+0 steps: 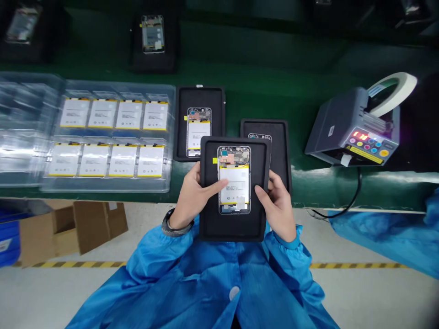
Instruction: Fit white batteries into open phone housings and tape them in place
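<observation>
Between my two hands is a black tray (209,224), held in front of my chest at the bench edge. In it lies an opened phone (233,157) with a white battery (234,183) fitted and a yellow tab at its left side. My left hand (192,196) grips the tray's left side, its thumb reaching over onto the battery. On the right side, my right hand (279,208) holds the tray, thumb on top and fingers curled behind the edge. Behind it, partly covered, stand a second black tray (181,100) with an opened phone (199,130) and a third black tray (281,137).
A clear plastic tray (106,186) with several batteries lies to the left, beside another clear tray (20,137). A tape dispenser (338,123) with a lit panel and a tape roll (394,93) stands right. Across the green bench (233,73) is another phone tray (154,64). Cardboard boxes (92,228) sit below left.
</observation>
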Motion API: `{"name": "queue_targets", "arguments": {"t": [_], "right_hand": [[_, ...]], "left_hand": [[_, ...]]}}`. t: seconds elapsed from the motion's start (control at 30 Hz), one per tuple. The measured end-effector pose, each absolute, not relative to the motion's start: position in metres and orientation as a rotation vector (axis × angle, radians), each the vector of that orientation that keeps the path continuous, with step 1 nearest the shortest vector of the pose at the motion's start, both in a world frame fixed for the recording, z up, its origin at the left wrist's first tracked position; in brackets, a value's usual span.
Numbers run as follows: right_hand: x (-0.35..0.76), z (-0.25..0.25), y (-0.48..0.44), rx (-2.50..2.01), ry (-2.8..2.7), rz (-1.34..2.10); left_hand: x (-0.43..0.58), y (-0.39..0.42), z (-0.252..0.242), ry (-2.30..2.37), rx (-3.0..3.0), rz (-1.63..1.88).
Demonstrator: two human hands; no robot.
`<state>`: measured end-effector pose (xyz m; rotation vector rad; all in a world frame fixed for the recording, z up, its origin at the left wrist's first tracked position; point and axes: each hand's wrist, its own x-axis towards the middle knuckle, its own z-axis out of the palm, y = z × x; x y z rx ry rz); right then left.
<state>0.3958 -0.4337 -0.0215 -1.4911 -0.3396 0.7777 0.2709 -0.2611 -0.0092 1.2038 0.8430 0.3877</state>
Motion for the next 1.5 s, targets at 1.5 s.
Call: {"name": "queue_targets", "arguments": {"t": [1.5], "right_hand": [[0.392,-0.025,-0.420,-1.657,-0.442,0.616]], "left_hand": [[0.272,-0.262,-0.015,0.826,1.122,0.456]]}}
